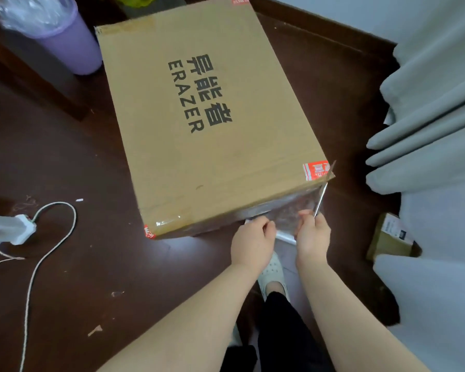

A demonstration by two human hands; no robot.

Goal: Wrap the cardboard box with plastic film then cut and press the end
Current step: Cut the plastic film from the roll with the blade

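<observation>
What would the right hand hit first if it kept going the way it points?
The right hand would most likely meet the film on the near side of the box first, though depth is unclear.

Two bare forearms (199, 318), uncovered along their whole visible length, lead to the left hand (253, 237) and the right hand (313, 234). One leg wears loose black fabric trousers (285, 331). Its foot wears a pale cream moulded clog-style shoe (273, 272) with round holes across the upper.
</observation>
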